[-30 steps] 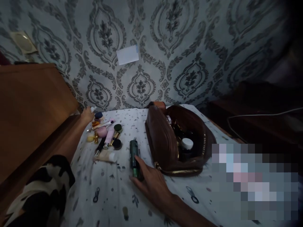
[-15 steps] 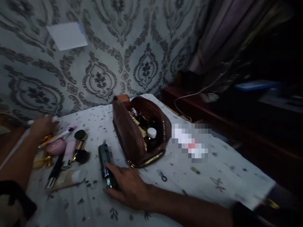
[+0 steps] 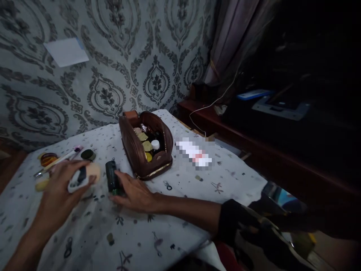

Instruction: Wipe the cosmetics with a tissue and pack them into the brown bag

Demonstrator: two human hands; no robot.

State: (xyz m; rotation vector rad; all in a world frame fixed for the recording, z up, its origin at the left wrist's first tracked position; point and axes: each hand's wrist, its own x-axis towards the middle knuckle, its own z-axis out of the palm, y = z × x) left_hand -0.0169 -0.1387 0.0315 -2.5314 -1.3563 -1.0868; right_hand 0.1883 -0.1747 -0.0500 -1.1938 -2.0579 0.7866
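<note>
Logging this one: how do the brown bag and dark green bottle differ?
The brown bag is broad and far larger; the dark green bottle is slim. The bag gapes open, a white lid visible inside; the bottle is held by the right hand. Both look dark-toned.

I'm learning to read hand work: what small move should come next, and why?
Probably the left hand should set the pale item on the cloth, beside the dark green bottle: its grip has the item near the bottle, the right hand holds the bottle, and the cloth there has room.
</note>
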